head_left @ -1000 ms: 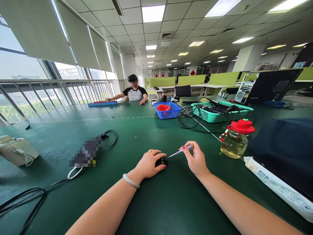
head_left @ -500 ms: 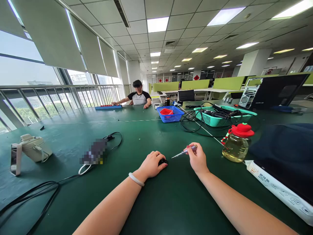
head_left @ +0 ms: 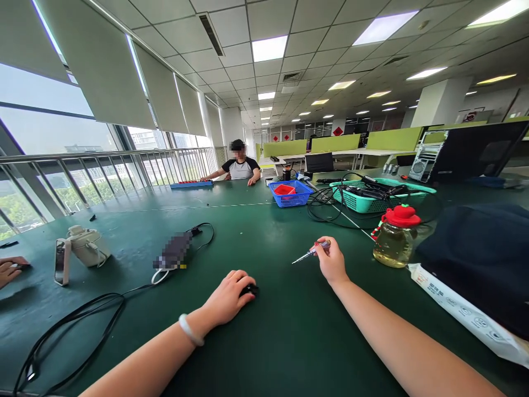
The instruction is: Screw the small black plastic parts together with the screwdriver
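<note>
My left hand (head_left: 231, 296), with a pale bracelet at the wrist, is closed around a small black object (head_left: 249, 290) low over the green table (head_left: 281, 336). Most of that object is hidden by my fingers, so its kind does not show. On the other side, my right hand (head_left: 332, 258) grips a small screwdriver (head_left: 308, 255) by its clear purplish handle. Its thin metal shaft points left and slightly down, apart from the black object.
Right of my hands stand a red-lidded jar (head_left: 395, 240) and a white packet (head_left: 458, 309). A blue basket (head_left: 290, 197) and a teal basket (head_left: 363, 205) of cables lie beyond. A pale bottle (head_left: 88, 246), black cable (head_left: 111, 309) and another person's hand (head_left: 11, 270) are left. Someone sits opposite.
My left hand has moved left and toward me with the black object, widening the distance to the screwdriver. The view has shifted left, bringing another person's hand into sight.
</note>
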A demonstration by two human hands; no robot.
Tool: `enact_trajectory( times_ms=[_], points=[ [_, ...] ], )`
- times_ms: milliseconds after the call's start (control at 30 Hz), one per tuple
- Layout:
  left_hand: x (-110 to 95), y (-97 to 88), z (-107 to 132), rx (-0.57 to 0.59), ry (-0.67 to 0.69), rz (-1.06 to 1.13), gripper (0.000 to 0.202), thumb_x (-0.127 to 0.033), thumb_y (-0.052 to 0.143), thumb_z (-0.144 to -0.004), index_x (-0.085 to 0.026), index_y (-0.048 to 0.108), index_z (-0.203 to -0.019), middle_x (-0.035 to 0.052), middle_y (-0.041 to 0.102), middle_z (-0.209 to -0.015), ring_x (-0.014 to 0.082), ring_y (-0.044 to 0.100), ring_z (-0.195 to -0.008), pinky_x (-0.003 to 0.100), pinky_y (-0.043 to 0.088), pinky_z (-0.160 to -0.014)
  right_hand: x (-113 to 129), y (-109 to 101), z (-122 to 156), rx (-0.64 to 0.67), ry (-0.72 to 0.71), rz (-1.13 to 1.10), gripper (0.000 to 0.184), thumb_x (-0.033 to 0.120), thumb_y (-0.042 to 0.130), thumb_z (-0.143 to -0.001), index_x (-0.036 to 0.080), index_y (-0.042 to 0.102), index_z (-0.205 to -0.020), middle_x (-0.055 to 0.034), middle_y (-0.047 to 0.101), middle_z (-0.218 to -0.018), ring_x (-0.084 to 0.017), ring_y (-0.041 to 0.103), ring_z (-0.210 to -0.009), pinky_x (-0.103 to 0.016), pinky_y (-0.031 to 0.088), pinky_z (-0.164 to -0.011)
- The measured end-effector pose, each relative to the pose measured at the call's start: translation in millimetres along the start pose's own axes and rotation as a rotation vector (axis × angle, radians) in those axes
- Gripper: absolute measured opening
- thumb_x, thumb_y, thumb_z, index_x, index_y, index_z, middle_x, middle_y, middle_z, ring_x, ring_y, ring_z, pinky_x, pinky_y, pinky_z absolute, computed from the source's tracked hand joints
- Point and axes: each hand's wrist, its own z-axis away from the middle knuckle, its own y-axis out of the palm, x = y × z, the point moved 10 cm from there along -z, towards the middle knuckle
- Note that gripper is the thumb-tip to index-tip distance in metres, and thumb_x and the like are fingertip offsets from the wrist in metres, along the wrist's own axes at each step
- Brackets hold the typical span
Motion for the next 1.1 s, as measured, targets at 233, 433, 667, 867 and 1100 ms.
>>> enact_trajectory(
  times_ms=[233, 433, 667, 867, 1100],
  points=[
    [99.5, -47.6, 102.2, -0.095, -0.229, -0.108, 0.029, -0.041, 0.046, -0.094, -0.03, 0.064, -0.114, 0.0048, 0.063, -0.123, 0.0249, 0.058, -0.115, 0.043, 0.047, -0.104, 0.1, 6.9, 0.8, 0.048, 0.008, -0.012, 0.033, 0.053, 0.06, -0.08, 0.024, 0.054, -0.093, -0.0036, 0.07, -0.078, -0.024, 0.068, -0.076, -0.042, 0.053, -0.078],
    [170.9, -84.3, 138.8, -0.183, -0.346, -0.237, 0.039, -0.047, 0.045, -0.089, -0.025, 0.066, -0.113, 0.0079, 0.063, -0.129, 0.0278, 0.058, -0.12, 0.046, 0.042, -0.108, 1.5, 11.6, 2.4, 0.083, -0.01, -0.007, 0.033, 0.053, 0.059, -0.08, 0.024, 0.053, -0.093, -0.0032, 0.07, -0.077, -0.024, 0.068, -0.077, -0.041, 0.053, -0.078],
    [175.3, -149.0, 159.6, -0.426, -0.68, -0.18, 0.052, -0.049, 0.034, -0.092, -0.023, 0.051, -0.134, 0.0086, 0.065, -0.124, 0.0247, 0.065, -0.1, 0.038, 0.052, -0.087, 6.2, 6.4, 3.2, 0.058, -0.015, -0.01, 0.037, 0.057, 0.061, -0.078, 0.024, 0.053, -0.092, -0.0036, 0.07, -0.076, -0.024, 0.068, -0.074, -0.041, 0.053, -0.076],
    [162.5, -165.9, 171.9, -0.477, -0.816, -0.161, 0.05, -0.052, 0.037, -0.09, -0.024, 0.051, -0.128, 0.0049, 0.07, -0.106, 0.0219, 0.067, -0.09, 0.029, 0.052, -0.072, 0.6, 6.8, 1.6, 0.066, -0.019, -0.004, 0.035, 0.053, 0.061, -0.08, 0.023, 0.053, -0.095, -0.0033, 0.07, -0.078, -0.024, 0.069, -0.077, -0.042, 0.054, -0.078],
    [176.6, -138.9, 160.3, -0.26, -0.662, -0.183, 0.041, -0.042, 0.037, -0.088, -0.025, 0.06, -0.117, 0.0036, 0.068, -0.114, 0.0211, 0.065, -0.097, 0.033, 0.05, -0.088, -0.4, 7.7, 2.5, 0.073, 0.0, -0.03, 0.033, 0.051, 0.063, -0.079, 0.023, 0.053, -0.095, -0.0028, 0.069, -0.077, -0.023, 0.069, -0.078, -0.043, 0.053, -0.08]
  ],
)
